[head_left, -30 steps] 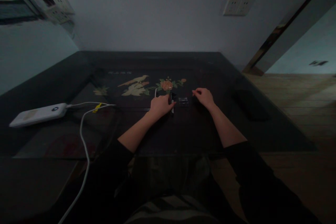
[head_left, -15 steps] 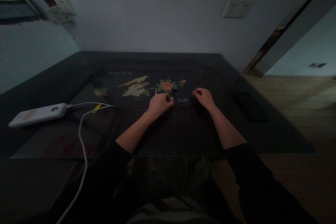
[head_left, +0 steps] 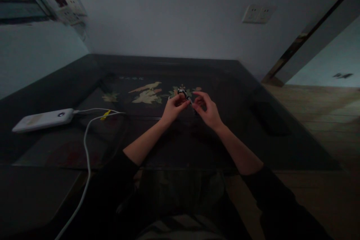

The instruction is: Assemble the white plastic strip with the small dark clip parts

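Note:
My left hand (head_left: 173, 108) is closed, with thumb and fingertips pinching a small slim black-and-silver object (head_left: 183, 92) over the dark tabletop. The object slants down to the right, and its exact kind is too small and dim to make out. At its lower end, the thumb and bent fingers of my right hand (head_left: 207, 110) close on it. A small shiny case (head_left: 196, 113) lies on the table just under my right hand, mostly hidden by the fingers.
The glossy dark table (head_left: 174, 146) carries a bird-and-flower picture (head_left: 147, 93). On the left lies a white power bank (head_left: 43, 120) with a white cable (head_left: 87, 150) running off the near edge. A dark flat object (head_left: 270, 118) lies at the right. A wall (head_left: 163, 15) stands behind.
My right hand has moved left and come up to the object at my left hand, covering most of the shiny case. The black-and-silver object now shows more clearly.

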A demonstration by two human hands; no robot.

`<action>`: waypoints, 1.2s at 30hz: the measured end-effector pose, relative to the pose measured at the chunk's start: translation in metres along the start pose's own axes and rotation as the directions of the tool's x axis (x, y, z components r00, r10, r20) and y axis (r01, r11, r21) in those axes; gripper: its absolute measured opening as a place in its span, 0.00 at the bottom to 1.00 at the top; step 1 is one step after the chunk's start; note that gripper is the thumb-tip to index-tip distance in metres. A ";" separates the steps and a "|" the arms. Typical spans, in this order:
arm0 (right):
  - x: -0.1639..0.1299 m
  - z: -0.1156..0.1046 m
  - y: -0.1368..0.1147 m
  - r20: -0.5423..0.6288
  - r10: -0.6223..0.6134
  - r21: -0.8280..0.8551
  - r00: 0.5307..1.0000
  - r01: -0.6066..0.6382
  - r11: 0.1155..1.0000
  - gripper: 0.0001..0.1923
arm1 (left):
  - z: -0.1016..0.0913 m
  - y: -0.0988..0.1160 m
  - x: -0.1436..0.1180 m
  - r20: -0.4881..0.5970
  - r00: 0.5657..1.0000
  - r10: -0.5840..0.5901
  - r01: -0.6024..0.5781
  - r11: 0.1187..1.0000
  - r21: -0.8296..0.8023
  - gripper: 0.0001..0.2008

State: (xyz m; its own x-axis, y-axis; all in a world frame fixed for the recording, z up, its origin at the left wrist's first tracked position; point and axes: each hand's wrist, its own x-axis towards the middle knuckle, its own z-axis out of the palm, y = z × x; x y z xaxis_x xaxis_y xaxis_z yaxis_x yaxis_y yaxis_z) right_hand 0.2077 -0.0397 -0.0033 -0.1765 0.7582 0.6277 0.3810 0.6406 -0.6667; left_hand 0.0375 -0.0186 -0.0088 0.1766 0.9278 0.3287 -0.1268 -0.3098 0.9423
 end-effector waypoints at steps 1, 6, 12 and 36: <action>-0.002 0.002 -0.001 0.036 -0.019 0.013 0.999 0.018 1.000 0.22 | 0.000 0.000 0.000 0.005 1.000 -0.011 0.011 1.000 -0.001 0.16; -0.005 0.006 0.006 0.168 0.022 0.084 0.985 -0.036 0.996 0.28 | -0.002 -0.002 -0.002 0.037 0.990 -0.138 0.136 0.989 0.050 0.17; -0.005 0.007 0.005 0.172 0.015 0.044 0.985 -0.023 0.999 0.27 | -0.001 -0.002 -0.003 0.058 0.982 -0.179 0.177 0.984 0.032 0.14; -0.002 0.002 0.014 0.138 -0.021 -0.009 0.990 0.022 1.000 0.23 | -0.011 0.000 0.003 -0.031 0.967 -0.253 0.253 0.967 0.003 0.21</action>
State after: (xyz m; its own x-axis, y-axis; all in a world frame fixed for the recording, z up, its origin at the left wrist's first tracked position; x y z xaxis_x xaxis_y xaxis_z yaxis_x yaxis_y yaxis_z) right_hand 0.2113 -0.0325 -0.0150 -0.3078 0.7544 0.5798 0.3848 0.6560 -0.6493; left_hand 0.0268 -0.0132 -0.0087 0.1731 0.9818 0.0777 -0.0755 -0.0655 0.9950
